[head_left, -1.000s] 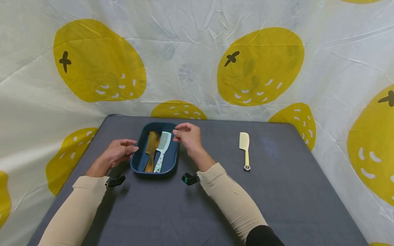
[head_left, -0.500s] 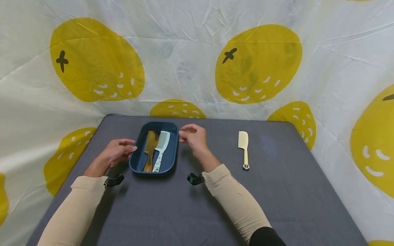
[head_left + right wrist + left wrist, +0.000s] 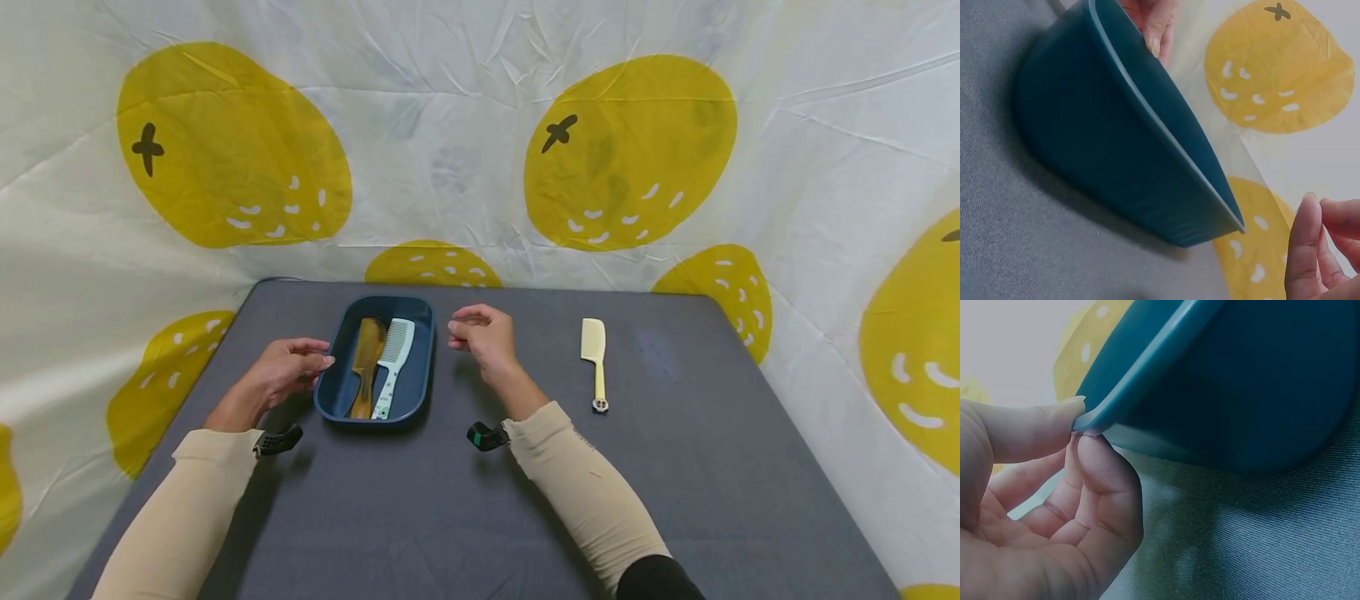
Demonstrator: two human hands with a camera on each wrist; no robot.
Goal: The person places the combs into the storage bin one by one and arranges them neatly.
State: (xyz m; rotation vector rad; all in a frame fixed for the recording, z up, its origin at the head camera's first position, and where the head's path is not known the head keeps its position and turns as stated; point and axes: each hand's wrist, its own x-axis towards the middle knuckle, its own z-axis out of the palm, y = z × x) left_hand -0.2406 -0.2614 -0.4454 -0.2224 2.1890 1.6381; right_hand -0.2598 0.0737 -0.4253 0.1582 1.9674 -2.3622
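A dark blue plastic bin point(image 3: 429, 357) stands at the back left of the table. My left hand point(image 3: 281, 373) pinches its left rim between thumb and curled forefinger, as the left wrist view shows close up. Inside lie a brown comb point(image 3: 367, 357) and a mint-green comb point(image 3: 395, 354), side by side with handles towards me. A further brown piece partly shows beside the brown comb, too covered to identify. My right hand point(image 3: 489, 340) hovers just right of the bin, apart from it, holding nothing, with fingers loosely bent. In the right wrist view its fingertips point(image 3: 1305, 219) sit near the thumb.
A pale yellow comb point(image 3: 593, 342) with a small black-and-white figure at its handle end lies on the right of the grey-covered table point(image 3: 720, 467). White cloth point(image 3: 465, 125) with yellow fruit prints hangs behind the table and along both sides.
My right hand has drawn away from the bin's right rim, moving rightwards. The left hand stays at the left rim, and the bin and combs hold their places.
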